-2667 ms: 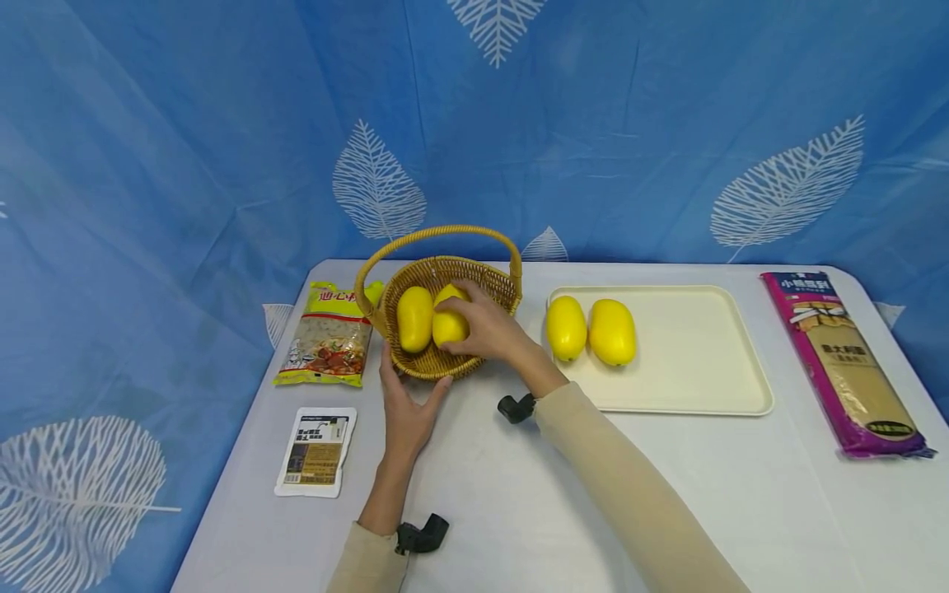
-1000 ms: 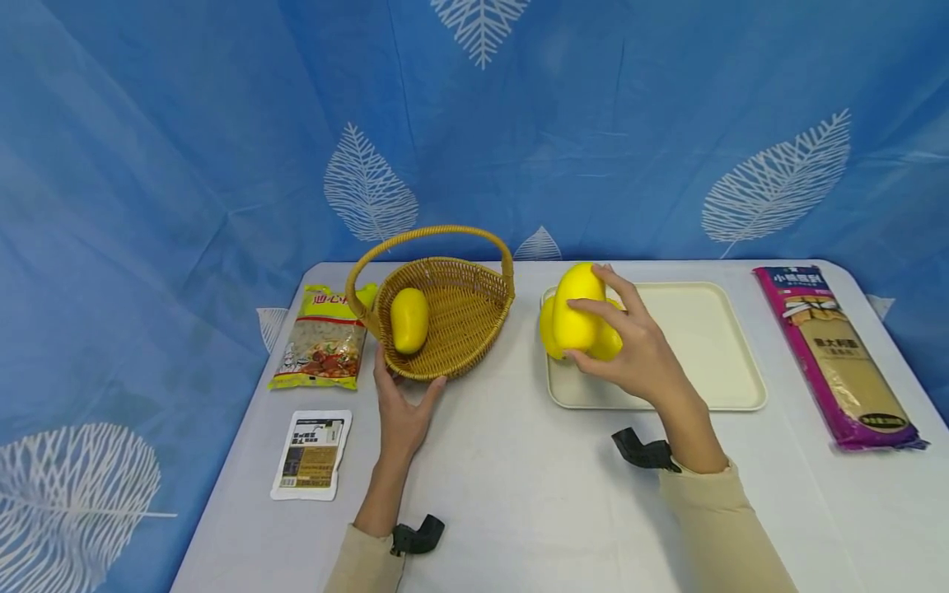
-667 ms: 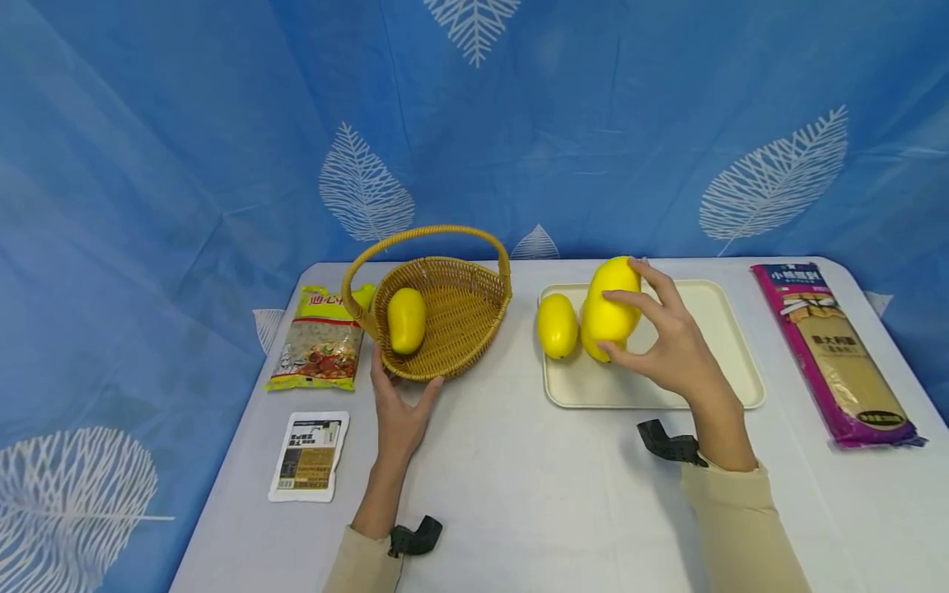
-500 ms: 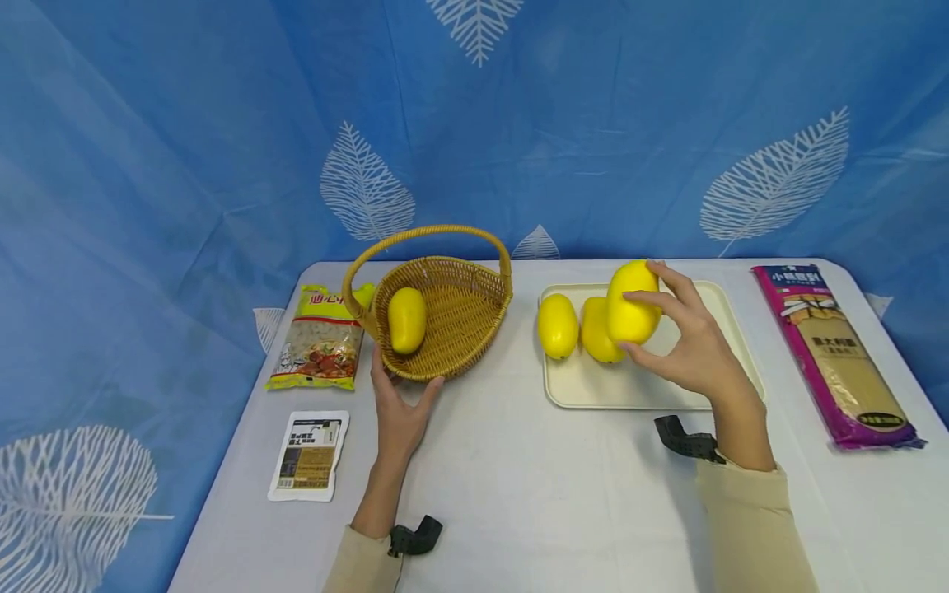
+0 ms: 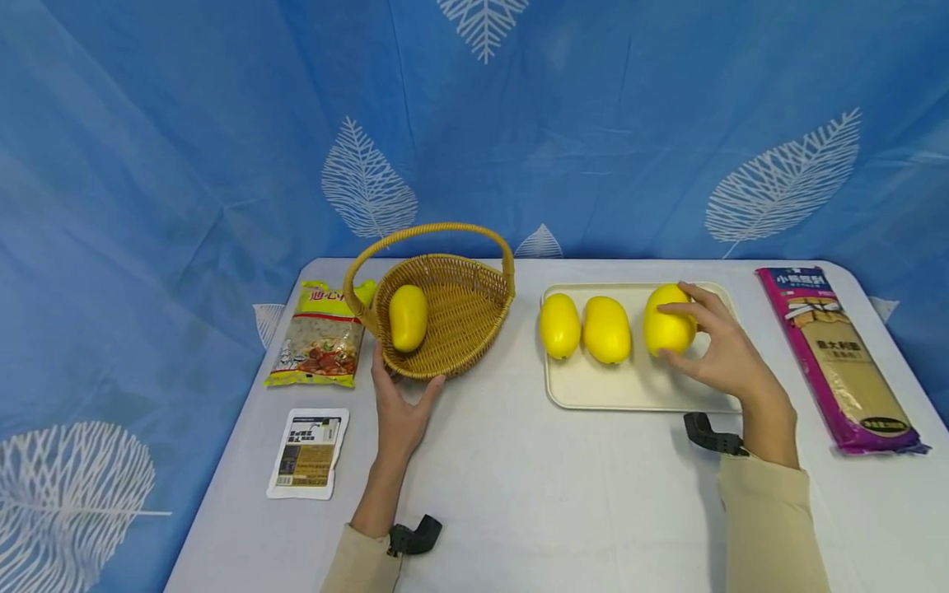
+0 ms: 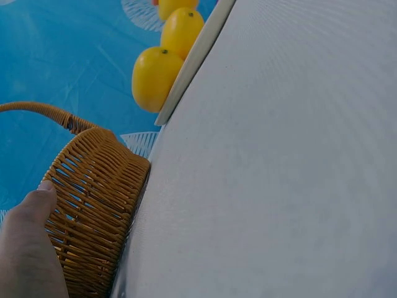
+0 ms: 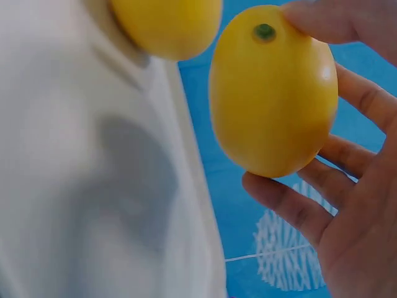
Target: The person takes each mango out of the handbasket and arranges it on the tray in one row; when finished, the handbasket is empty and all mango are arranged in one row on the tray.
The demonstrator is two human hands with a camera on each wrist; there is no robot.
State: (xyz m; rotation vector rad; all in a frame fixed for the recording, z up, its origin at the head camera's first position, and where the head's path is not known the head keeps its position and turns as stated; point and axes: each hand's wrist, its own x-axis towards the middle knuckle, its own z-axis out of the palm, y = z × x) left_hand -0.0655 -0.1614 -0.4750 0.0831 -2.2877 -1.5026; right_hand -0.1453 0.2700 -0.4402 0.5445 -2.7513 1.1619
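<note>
My right hand [image 5: 722, 350] holds a yellow mango [image 5: 667, 319] over the right part of a cream tray [image 5: 608, 391]. In the right wrist view the thumb is at its green stem end and the fingers [image 7: 291, 208] curl round the far side. Two more mangoes, a left one [image 5: 559, 326] and a middle one [image 5: 607, 329], lie side by side on the tray. My left hand [image 5: 400, 412] grips the near left side of a wicker basket [image 5: 467, 321]; its thumb [image 6: 38, 202] shows at the rim. Inside the basket lies one mango [image 5: 408, 319].
A yellow pasta bag [image 5: 319, 338] lies left of the basket, with a small white packet [image 5: 307, 453] in front of it. At the right is a long purple spaghetti pack [image 5: 845, 362]. A blue leaf-patterned cloth [image 5: 593, 148] hangs behind the white table [image 5: 549, 494].
The right hand took a mango from the basket, carried it right over the tray past the two there, and has lowered it beside them. The left hand stays at the basket.
</note>
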